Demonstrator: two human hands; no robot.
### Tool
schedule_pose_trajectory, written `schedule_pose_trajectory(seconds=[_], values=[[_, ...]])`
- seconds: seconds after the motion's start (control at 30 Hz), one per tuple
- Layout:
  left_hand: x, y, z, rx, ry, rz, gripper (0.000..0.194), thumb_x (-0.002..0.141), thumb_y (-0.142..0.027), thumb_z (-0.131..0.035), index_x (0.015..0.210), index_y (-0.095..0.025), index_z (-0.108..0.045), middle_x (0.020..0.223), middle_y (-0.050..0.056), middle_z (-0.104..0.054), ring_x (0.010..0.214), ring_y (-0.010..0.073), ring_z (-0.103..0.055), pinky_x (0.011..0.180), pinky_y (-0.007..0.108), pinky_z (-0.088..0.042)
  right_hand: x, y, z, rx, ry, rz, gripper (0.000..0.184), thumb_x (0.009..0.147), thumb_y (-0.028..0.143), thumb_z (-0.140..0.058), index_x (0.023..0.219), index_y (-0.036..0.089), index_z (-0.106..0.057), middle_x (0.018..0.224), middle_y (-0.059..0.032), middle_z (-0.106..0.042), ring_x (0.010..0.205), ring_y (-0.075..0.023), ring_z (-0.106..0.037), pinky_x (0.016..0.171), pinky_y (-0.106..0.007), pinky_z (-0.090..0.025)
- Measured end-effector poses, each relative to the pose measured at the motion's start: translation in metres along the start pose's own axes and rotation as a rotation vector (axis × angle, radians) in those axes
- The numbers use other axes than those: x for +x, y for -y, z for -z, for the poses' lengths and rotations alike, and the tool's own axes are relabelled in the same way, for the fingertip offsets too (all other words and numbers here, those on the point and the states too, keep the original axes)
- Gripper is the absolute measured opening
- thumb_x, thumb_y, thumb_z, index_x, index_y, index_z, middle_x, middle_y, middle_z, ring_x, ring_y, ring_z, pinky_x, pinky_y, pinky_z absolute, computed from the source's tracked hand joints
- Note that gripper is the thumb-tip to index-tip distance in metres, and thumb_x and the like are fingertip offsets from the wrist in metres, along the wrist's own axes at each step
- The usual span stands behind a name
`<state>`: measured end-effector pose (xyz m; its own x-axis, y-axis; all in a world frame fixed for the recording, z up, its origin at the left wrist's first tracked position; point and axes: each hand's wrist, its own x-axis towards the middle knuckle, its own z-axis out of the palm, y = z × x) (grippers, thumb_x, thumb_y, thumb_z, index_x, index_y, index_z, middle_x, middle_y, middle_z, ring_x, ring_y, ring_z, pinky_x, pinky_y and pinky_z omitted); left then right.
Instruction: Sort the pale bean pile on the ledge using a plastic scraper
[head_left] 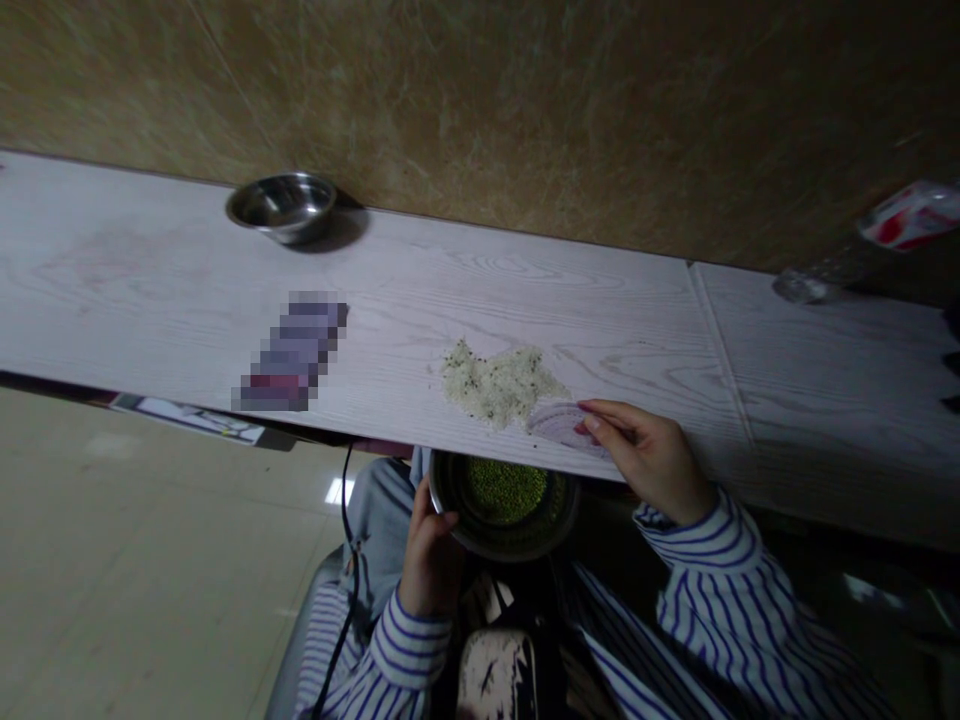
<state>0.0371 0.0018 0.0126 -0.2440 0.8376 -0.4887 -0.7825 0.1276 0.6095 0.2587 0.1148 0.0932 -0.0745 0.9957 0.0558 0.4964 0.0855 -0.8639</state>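
Observation:
My left hand [435, 550] grips the left rim of a steel bowl [514, 545], held just under the table's front edge. Green mung beans [510, 490] lie in the bottom of that bowl. Between the thumb and fingers of my right hand [649, 450] is a thin, clear plastic piece [559, 422] with a rounded edge and curved lines; whether it is a lid or a protractor, I cannot tell. It rests on or just above the tabletop, at the lower right edge of a spread pile of white rice [499, 385] dotted with dark and greenish grains.
A second steel bowl [285, 208] stands against the wall at the back left. A blurred-out phone-like object [296, 350] lies on the pale wooden table [405, 300]. At the right, a clear plastic bottle [862, 245] lies on its side. A black cable [349, 560] hangs by my left arm.

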Motion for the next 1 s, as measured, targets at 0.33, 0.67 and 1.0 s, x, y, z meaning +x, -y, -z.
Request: schedule_pose_trajectory(seconds=[0.33,0.67,1.0], values=[[-0.0023,-0.0011,-0.0032,-0.004,0.013,0.015,0.053,0.071,-0.018,-0.068,0.123,-0.029,-0.074,0.123,0.003,-0.075,0.117,0.0273,-0.063,0.098,0.038,-0.050,-0.0019,0.0014,0.0017,-0.023,-0.018,0.018,0.032,0.087,0.035,-0.064,0.105,0.015,-0.080,0.086,-0.0117,-0.082,0.080,-0.0255,-0.079,0.076,-0.038,-0.064],[-0.0032,-0.0036,-0.0038,0.001,0.021,-0.003,0.054,0.072,-0.017,-0.068,0.124,-0.029,-0.073,0.126,0.003,-0.074,0.118,0.0254,-0.063,0.097,0.035,-0.049,-0.0045,0.0004,0.0060,-0.023,0.033,0.010,0.029,0.087,0.035,-0.065,0.103,0.016,-0.081,0.087,-0.0110,-0.082,0.082,-0.0253,-0.080,0.078,-0.037,-0.065],[0.0013,0.0035,0.0016,0.014,-0.003,0.009,0.053,0.070,-0.022,-0.070,0.122,-0.029,-0.074,0.124,0.004,-0.074,0.115,0.0273,-0.064,0.095,0.038,-0.050,-0.0083,-0.0007,0.0036,0.014,0.050,0.013,0.027,0.086,0.033,-0.067,0.101,0.016,-0.081,0.088,-0.0109,-0.083,0.080,-0.0243,-0.080,0.077,-0.036,-0.065]])
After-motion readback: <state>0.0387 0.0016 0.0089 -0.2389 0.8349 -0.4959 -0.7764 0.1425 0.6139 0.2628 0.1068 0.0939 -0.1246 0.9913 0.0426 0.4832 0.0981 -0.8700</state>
